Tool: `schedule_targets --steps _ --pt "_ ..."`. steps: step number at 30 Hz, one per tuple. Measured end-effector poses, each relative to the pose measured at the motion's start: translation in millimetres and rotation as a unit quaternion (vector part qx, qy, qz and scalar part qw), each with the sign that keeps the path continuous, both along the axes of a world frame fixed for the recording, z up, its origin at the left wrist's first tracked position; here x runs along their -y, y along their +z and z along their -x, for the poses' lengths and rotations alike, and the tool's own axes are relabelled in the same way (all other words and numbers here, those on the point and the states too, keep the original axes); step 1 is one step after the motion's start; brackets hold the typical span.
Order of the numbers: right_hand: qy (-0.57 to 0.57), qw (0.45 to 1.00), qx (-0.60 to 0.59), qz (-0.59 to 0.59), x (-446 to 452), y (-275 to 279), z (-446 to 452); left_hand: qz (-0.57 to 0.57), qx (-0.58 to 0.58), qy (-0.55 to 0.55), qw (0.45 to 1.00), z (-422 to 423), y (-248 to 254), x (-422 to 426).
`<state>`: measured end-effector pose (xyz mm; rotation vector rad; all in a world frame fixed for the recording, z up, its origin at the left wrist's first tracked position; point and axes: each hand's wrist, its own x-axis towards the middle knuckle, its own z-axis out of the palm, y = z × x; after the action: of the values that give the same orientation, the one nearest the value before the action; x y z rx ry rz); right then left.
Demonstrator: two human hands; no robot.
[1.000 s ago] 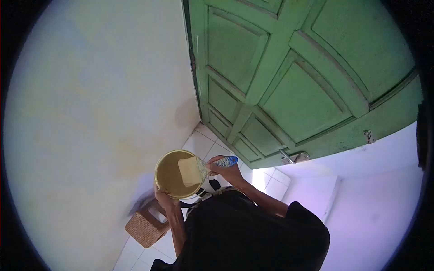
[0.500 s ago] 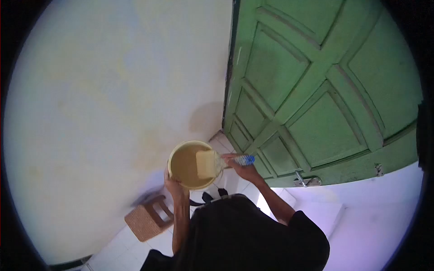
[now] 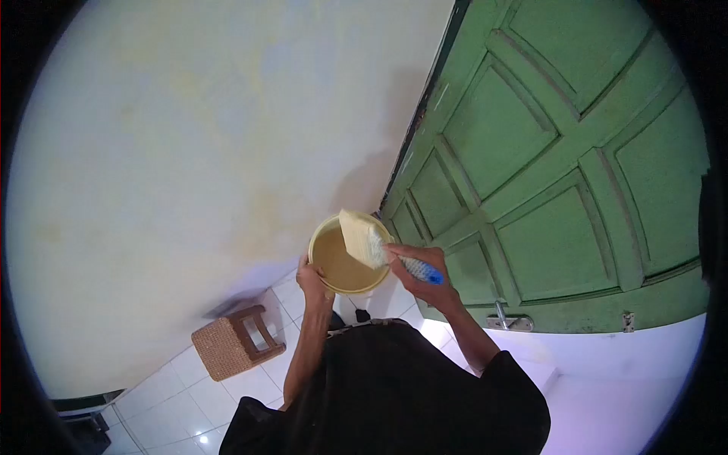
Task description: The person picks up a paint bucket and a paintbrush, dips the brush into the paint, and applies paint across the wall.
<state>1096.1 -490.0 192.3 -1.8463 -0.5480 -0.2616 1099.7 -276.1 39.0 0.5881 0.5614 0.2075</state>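
My left hand (image 3: 314, 283) grips the near left rim of a round cream bucket (image 3: 312, 254), thumb over the edge. Inside the bucket is a brownish, cloudy liquid (image 3: 334, 258). My right hand (image 3: 422, 274) is closed around a wide paintbrush (image 3: 361, 236) with pale yellow bristles and a textured grey handle with a blue end. The brush is held over the bucket, its bristle tip at the far rim. Whether the bristles touch the rim I cannot tell.
A pale wall (image 3: 189, 152) with yellowish patches fills the left. At the right stands a green panelled door (image 3: 523, 205) with a metal handle (image 3: 509, 321). On the white tiled floor (image 3: 178, 398) sits a brown woven stool (image 3: 227, 349), close to the wall.
The brush has come up from the bucket's right side and now tilts toward its far rim. Bucket and both hands appear further right in view, and the view itself has shifted.
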Motion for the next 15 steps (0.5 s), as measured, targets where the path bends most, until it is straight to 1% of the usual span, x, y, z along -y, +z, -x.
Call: schedule_targets --steps 2,3,4,5,6,7,8,9,11,12,14,15 --pt "-0.034 0.99 -0.103 0.086 1.5 -18.2 4.4 0.011 0.011 -0.025 1.0 6.3 9.6 2.3" --pt "-0.062 0.98 -0.18 0.058 0.7 -32.8 5.0 0.074 0.02 -0.027 0.997 4.3 15.8 6.3" --pt "-0.032 0.992 -0.12 0.025 0.5 -46.9 0.9 0.004 0.034 -0.029 0.999 2.8 2.2 7.4" --pt "-0.046 0.994 -0.093 0.032 3.9 -73.4 1.4 0.04 0.045 -0.026 0.998 3.0 9.3 7.4" --pt "-0.035 0.978 -0.191 0.077 4.6 -60.2 3.8 0.077 0.04 -0.019 0.996 2.0 17.3 9.6" --pt "-0.074 0.98 -0.175 0.056 0.2 -56.1 4.9 0.071 0.038 -0.02 0.997 -0.9 15.2 9.3" --pt "-0.075 0.976 -0.196 0.055 -2.5 -43.6 2.6 0.041 0.054 -0.026 0.997 -4.8 0.5 8.4" --pt "-0.079 0.979 -0.179 0.052 -1.8 -42.3 -2.2 0.011 0.06 -0.028 0.998 -4.7 -13.4 7.8" --pt "-0.075 0.978 -0.188 0.043 8.0 -41.8 -9.9 0.028 0.082 -0.039 0.995 -14.5 -17.7 8.9" --pt "-0.075 0.98 -0.178 0.04 14.5 -54.7 -12.2 0.042 0.086 -0.046 0.994 -15.8 -19.8 8.9" --pt "-0.087 0.973 -0.181 -0.112 29.1 -93.8 -33.8 0.034 0.103 -0.038 0.993 -19.5 -33.2 10.5" --pt "-0.087 0.962 -0.18 -0.186 33.0 -101.0 -53.3 0.03 0.111 -0.03 0.993 -30.7 -33.6 11.2"
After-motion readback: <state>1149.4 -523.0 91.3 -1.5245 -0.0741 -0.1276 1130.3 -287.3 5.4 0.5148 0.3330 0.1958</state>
